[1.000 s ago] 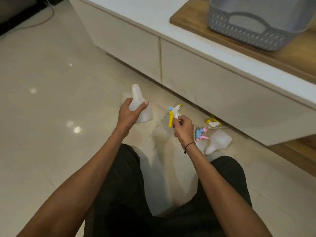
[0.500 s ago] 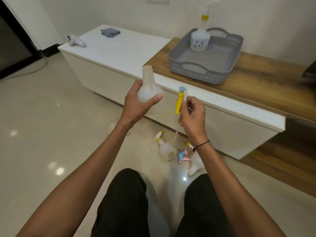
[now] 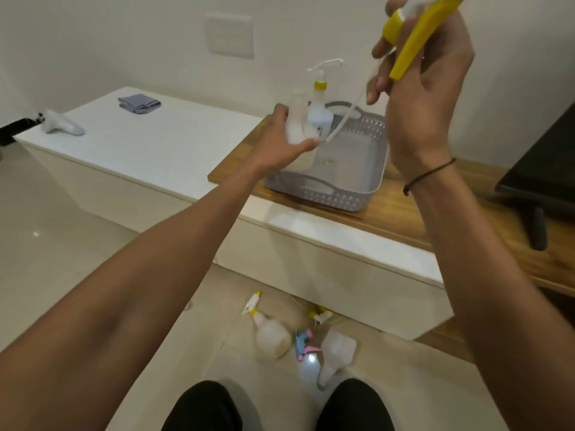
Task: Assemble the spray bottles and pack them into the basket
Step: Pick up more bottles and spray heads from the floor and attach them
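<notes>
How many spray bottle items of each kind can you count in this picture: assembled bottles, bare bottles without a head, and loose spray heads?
Assembled bottles: 2, one in the basket, one on the floor
Bare bottles: 2, left hand, floor
Loose spray heads: 3, right hand, floor blue-pink, floor yellow
Total: 7

Low white bench [image 3: 161,157] carrying folded grey cloth [image 3: 139,103], wooden shelf [image 3: 404,209] carrying grey perforated plastic basket [image 3: 336,199], glossy tiled floor [image 3: 56,244] strewn with translucent spray bottles [image 3: 269,334].

Basket [image 3: 329,199] on wood shelf [image 3: 404,213], one assembled bottle [image 3: 320,115] inside at its 12 o'clock end. White cabinet [image 3: 149,150] at 9 o'clock of basket, cloth [image 3: 139,103] and handheld device [image 3: 62,126] on top. Floor, 6 o'clock of cabinet: two bottles [image 3: 269,335] [image 3: 334,353], loose trigger head [image 3: 304,343] between them.
</notes>
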